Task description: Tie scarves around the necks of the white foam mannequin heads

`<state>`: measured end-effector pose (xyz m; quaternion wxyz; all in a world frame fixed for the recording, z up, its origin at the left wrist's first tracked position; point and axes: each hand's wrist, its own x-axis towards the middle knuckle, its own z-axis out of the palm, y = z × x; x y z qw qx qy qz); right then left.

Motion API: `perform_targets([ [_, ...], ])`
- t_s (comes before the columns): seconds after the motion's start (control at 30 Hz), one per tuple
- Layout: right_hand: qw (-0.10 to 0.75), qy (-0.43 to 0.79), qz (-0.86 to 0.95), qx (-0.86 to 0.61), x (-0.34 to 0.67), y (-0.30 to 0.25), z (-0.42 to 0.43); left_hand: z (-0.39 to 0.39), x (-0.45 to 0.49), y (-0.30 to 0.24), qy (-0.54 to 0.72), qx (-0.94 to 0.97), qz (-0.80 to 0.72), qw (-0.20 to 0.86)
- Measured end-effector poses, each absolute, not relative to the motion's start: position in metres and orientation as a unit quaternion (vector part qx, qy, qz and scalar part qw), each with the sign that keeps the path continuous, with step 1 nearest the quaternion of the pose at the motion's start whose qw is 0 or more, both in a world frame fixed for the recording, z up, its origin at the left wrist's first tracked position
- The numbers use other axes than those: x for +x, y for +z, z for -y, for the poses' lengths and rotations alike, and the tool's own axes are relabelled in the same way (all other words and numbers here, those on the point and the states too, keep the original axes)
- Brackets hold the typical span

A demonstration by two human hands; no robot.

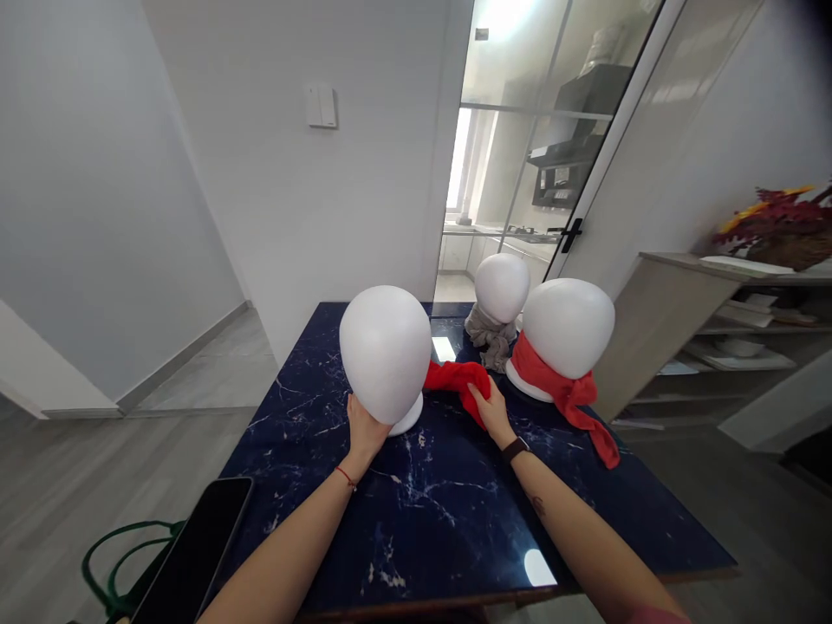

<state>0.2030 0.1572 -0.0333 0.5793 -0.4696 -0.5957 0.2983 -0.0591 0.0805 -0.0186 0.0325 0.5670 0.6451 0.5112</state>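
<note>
A smooth white mannequin head (385,347) stands on its round base on the dark blue marbled table (416,520). My left hand (365,429) is closed at its neck, with the fingertips hidden behind the head. From behind that head a red scarf (458,376) stretches to the right. Its bunched part is gripped by my right hand (490,412). Just beyond this hand, another white mannequin head (568,325) wears a knotted coral-red scarf (542,368) with one end trailing on the table.
Farther back stands a third white head (502,286) with a grey-brown scarf (487,328) at its neck. A black phone (195,546) and a green cord (110,563) lie at the lower left. Behind the table is a glass door (507,156); shelves (708,338) stand at right.
</note>
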Motion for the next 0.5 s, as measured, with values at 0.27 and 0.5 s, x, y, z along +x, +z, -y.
perform_targets([
  [0.27,0.639,0.180,0.573,-0.480,0.218,-0.032,-0.161,-0.085,-0.059,-0.021,0.459,0.601,-0.655,-0.004],
  [0.5,0.673,0.172,0.494,-0.523,0.234,-0.030,-0.164,-0.087,-0.055,-0.020,0.429,0.589,-0.684,0.034],
])
